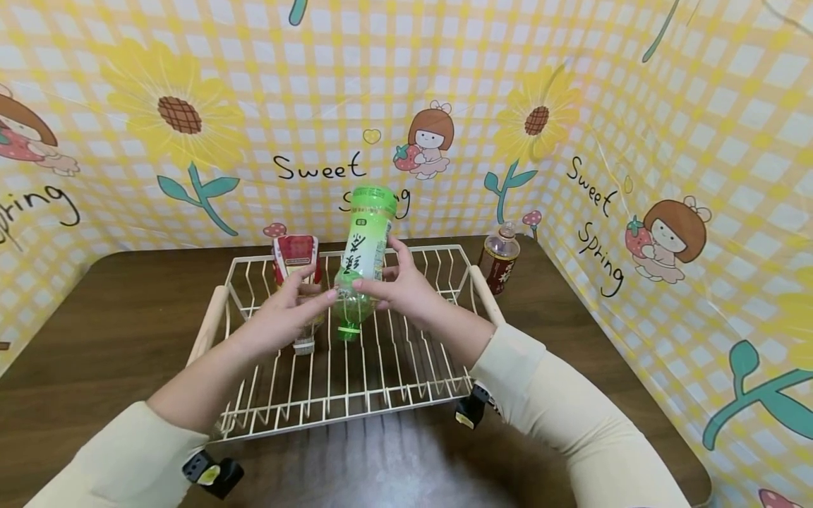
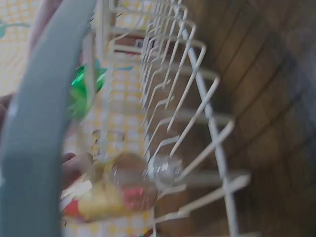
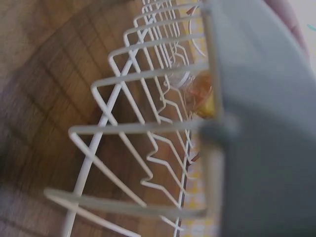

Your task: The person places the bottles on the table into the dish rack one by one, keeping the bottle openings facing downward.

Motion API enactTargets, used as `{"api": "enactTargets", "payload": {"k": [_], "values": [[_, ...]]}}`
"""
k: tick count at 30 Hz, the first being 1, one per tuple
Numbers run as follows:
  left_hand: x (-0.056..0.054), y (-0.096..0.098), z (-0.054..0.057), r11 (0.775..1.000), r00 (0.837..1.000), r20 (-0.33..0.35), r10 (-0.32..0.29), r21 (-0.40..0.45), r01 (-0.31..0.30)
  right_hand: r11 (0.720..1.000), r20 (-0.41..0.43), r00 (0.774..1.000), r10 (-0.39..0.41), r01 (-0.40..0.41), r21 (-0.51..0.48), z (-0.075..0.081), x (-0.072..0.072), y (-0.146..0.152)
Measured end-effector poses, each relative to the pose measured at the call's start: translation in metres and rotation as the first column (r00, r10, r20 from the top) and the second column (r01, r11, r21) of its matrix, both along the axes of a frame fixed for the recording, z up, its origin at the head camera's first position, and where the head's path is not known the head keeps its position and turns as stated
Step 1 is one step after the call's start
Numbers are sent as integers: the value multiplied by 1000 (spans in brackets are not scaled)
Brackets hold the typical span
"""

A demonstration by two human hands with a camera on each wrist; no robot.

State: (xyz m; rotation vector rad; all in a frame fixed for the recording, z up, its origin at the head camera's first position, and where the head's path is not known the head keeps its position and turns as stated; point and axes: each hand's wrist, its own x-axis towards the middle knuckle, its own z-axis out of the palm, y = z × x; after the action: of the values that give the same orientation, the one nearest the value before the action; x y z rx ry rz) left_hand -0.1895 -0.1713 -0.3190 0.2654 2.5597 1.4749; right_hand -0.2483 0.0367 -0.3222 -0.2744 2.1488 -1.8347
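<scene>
A green plastic tea bottle [image 1: 365, 236] is held upside down and tilted above the wire rack [image 1: 346, 418], its neck pointing down. My right hand [image 1: 413, 286] grips its middle, thumb across the front and fingers behind. At the bottle's left is my left hand [image 1: 276, 317], fingers fairly straight and apart from it; the thumb tip reaches its lower side. Behind the left hand, a red-labelled bottle [image 1: 296, 248] stands neck down in the rack. The left wrist view shows that bottle's yellow and red side [image 2: 106, 202] and part of the green bottle [image 2: 79, 94].
The rack has wooden side handles [image 1: 206, 324] and rows of upright wires. Past its right handle, a dark red-labelled bottle [image 1: 500, 259] stands uncapped on the brown table [image 1: 133, 317]. A yellow checked cloth [image 1: 305, 99] hangs behind and on the right.
</scene>
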Motion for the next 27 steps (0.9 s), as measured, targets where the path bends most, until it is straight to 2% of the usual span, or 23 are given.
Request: {"api": "enactTargets", "payload": {"k": [3,6,9,11,13,15,20,22,27], "values": [[4,-20,6,998,1000,-18,25,-58,-26,1000,18,1000,10,-10,3,-2,-2,3],[6,-49,9,990,997,-59,57,-128,-64,999,26,999,21,-21,26,-3,-4,6],[8,-83,8,959,993,-86,83,-262,-103,998,33,999,26,-28,49,0,-6,11],[9,-103,3,937,994,-59,96,-331,-110,998,41,999,28,-30,53,3,-7,13],[9,-117,-6,921,994,-4,113,-374,-107,998,48,998,30,-33,56,7,-9,16],[9,-125,-17,936,991,56,120,-339,-94,997,48,998,39,-42,65,11,-11,17],[6,-124,-43,987,981,148,127,-116,-110,994,31,997,65,-68,90,18,-21,16],[6,-123,-48,990,977,162,135,-51,-128,994,25,998,64,-66,90,19,-26,16],[8,-121,-51,991,978,161,132,-2,-134,994,34,998,51,-54,95,11,-37,16]]}}
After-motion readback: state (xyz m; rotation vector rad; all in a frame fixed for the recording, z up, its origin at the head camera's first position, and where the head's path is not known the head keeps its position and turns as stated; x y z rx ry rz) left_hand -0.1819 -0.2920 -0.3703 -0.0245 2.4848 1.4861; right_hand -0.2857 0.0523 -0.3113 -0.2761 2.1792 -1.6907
